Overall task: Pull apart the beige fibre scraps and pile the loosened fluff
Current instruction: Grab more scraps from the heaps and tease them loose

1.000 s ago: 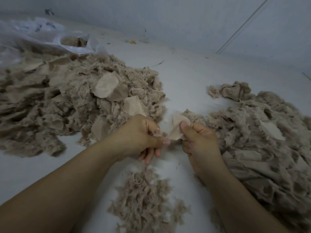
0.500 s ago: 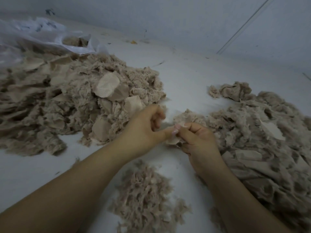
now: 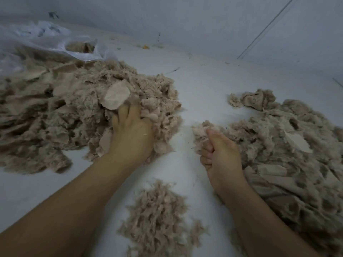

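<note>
dim bluish flat light, soft faint shadows, slight motion blur, wide-angle bending at edges

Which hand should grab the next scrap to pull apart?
Probably the left hand: its fingers are already dug into the big scrap heap, beside a flat beige scrap. The right hand is busy gripping a fluff tuft.

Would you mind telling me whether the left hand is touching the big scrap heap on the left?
Touching. The head view shows the left hand lying on the left scrap heap, its fingers sunk among the scraps.
</note>
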